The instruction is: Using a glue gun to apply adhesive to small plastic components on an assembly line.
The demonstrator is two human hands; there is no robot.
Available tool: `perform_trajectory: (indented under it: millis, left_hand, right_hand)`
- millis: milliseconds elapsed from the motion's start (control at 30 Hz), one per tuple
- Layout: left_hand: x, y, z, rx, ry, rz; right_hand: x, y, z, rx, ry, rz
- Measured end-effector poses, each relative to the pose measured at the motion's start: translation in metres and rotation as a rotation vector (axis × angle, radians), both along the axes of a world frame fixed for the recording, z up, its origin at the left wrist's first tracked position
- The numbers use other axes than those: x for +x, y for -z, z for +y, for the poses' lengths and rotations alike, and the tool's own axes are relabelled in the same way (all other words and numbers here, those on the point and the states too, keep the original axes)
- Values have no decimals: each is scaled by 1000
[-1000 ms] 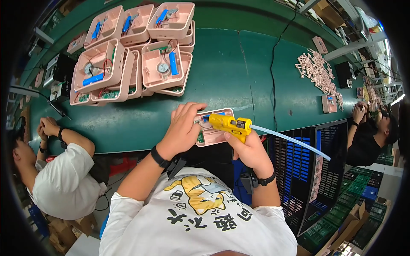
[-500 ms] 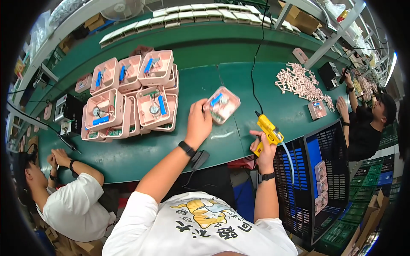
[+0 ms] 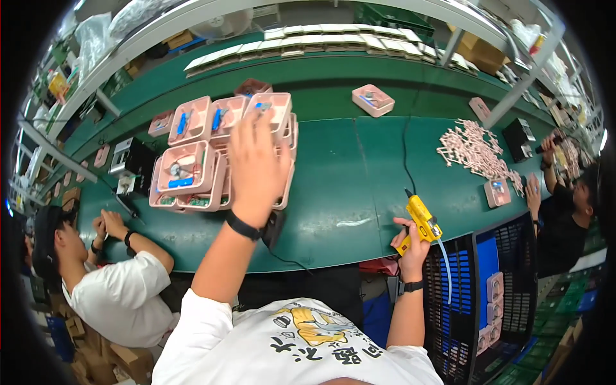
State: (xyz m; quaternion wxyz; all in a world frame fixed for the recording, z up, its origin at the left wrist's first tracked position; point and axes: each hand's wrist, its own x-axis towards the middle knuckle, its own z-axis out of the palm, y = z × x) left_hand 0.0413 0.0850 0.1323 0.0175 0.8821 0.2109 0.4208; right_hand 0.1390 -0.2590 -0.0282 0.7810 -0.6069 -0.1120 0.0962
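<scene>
My right hand [image 3: 414, 247] grips a yellow hot glue gun [image 3: 423, 218] over the front part of the bench; a pale glue stick trails from its rear. My left hand [image 3: 256, 163] reaches over the stacked pink plastic housings [image 3: 186, 163], fingers stretched out and holding nothing that I can see. It covers part of the stack, and whether it touches a housing I cannot tell. Blue cylindrical cells and wires show inside several of these open boxes. One separate pink housing [image 3: 373, 101] lies toward the back of the green bench [image 3: 321, 167].
Small pink plastic parts [image 3: 471, 149] form a heap at the right, near another housing [image 3: 497, 192]. A black crate [image 3: 478, 301] stands at the bench's right front. Co-workers sit at the left [image 3: 115, 276] and right [image 3: 558, 205]. White pieces line the back shelf [image 3: 308, 43].
The housing that was in my left hand now lies at the back of the bench. My left hand has moved left, over the stack. The glue gun stays in my right hand.
</scene>
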Motion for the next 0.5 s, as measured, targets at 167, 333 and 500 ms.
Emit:
perform_trajectory:
  millis: [167, 333, 500]
  left_hand:
    - [22, 70, 77, 378, -114, 333]
    - [-3, 48, 94, 250, 25, 125]
    - [-45, 47, -39, -71, 708, 97]
  right_hand:
    - [-6, -1, 3, -70, -5, -13]
    - [6, 21, 19, 184, -89, 38]
    - [7, 13, -3, 177, -39, 23]
